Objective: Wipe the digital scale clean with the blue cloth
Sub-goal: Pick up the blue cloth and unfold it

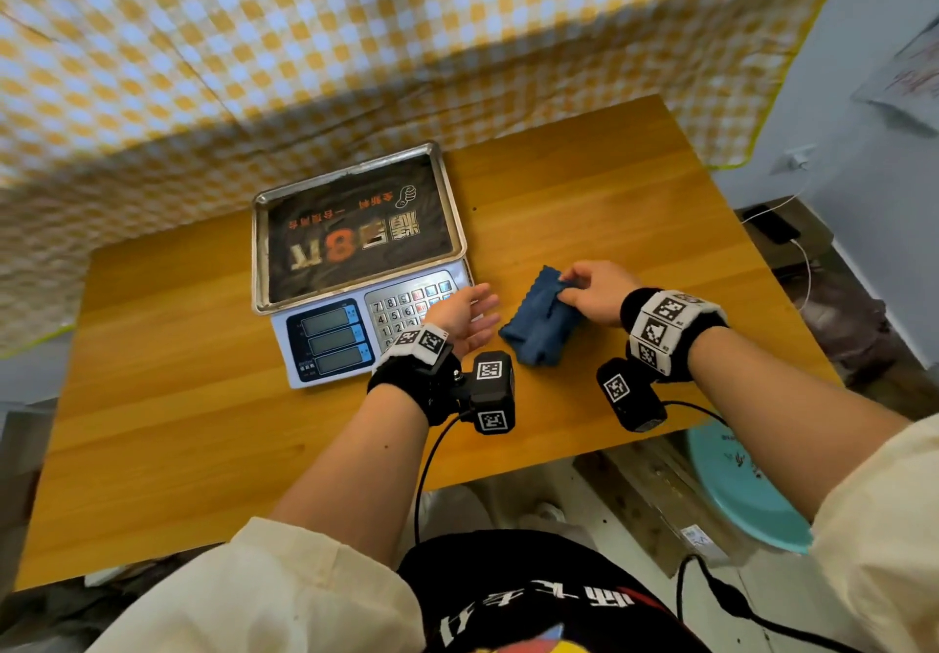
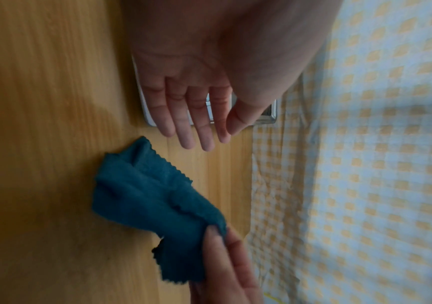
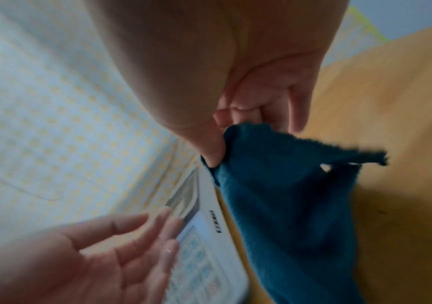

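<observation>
My right hand [image 1: 597, 291] pinches the blue cloth [image 1: 538, 322] by its far edge. My left hand [image 1: 465, 319], fingers spread, hovers beside it, hiding part of the digital scale [image 1: 355, 266] keypad; both wrist views are blurred.

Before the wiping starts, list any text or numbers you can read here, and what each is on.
"8": large orange digit, seen upside down, on the dark sheet in the scale's tray; the characters beside it are unreadable.
"7 8 9", "4 5 6", "1 2": scale keypad.
Scale displays: blank.
Shirt print: unreadable.
</observation>
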